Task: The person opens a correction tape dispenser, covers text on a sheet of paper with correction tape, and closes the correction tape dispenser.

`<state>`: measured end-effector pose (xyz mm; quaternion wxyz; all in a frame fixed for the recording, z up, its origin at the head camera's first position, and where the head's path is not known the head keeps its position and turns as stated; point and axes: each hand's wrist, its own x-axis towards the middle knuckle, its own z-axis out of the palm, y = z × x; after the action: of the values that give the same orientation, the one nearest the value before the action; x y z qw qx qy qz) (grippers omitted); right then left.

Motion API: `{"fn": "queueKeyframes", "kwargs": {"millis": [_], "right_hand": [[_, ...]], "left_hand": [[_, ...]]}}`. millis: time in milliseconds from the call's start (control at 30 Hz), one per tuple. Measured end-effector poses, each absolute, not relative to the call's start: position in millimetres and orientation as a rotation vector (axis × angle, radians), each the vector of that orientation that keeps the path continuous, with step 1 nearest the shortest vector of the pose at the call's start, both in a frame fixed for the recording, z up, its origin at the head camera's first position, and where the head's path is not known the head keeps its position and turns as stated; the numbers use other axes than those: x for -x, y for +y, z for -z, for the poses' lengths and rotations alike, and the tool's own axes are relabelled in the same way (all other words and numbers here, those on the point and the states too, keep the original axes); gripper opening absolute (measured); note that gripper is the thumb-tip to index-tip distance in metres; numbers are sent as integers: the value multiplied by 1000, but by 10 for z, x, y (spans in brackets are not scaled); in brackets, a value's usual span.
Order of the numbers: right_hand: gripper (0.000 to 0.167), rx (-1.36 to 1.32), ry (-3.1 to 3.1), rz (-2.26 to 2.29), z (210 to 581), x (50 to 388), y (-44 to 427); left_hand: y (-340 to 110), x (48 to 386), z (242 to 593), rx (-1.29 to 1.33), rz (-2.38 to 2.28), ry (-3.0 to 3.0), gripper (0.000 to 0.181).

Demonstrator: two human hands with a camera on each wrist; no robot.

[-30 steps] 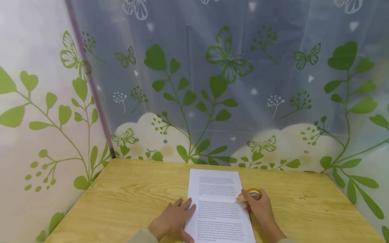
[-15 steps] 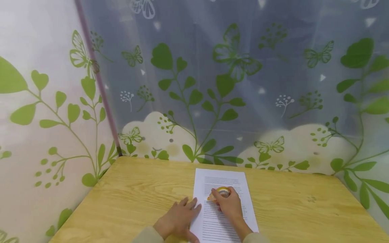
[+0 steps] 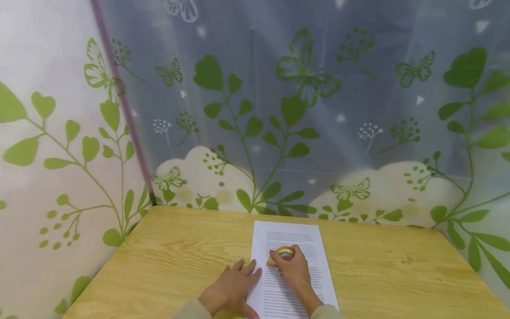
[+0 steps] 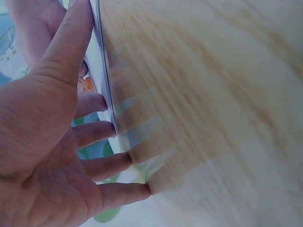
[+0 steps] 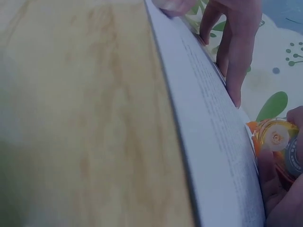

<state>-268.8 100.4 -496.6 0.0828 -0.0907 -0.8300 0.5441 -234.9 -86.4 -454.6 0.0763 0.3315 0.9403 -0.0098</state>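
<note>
A stack of white printed sheets (image 3: 285,227) lies on the table, its layered edge showing in the left wrist view. My left hand (image 3: 233,285) rests along the left edge of the stack, fingers spread and straight. Thumb and fingers of my right hand (image 3: 295,269) grip an orange and yellow correction tape (image 3: 285,252) over the text, left of the page's middle. In the right wrist view, the round case of the correction tape (image 5: 276,137) is seen at the right edge, with its orange tip close to the paper. Whether the tip touches is hard to tell.
The wooden table (image 3: 191,239) extends on both sides of the paper. Behind it hangs a curtain (image 3: 255,133) printed with green leaves and butterflies, which meets the table's back edge. More of the same patterned sheet closes in the left and right sides.
My right hand has carried the correction tape leftward across the page, from its right edge to left of the middle. My left hand has stayed at the left edge.
</note>
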Motion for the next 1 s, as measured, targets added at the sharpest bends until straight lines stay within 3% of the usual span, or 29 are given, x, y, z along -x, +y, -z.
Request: {"fn": "queueKeyframes", "kwargs": {"millis": [433,733,1000], "right_hand": [[69,314,-2585,-1424,4943,2669,956],[53,195,-2595,-1338,4898,2665,966],[55,202,-2589,-1353,4897,2667,1004]], "left_hand": [[-886,2322,4547,-1013,6,2830,108],[-889,2324,4533,-1020,12,2836,109],[-876,2322,4528,-994,-9,2824,109]]}}
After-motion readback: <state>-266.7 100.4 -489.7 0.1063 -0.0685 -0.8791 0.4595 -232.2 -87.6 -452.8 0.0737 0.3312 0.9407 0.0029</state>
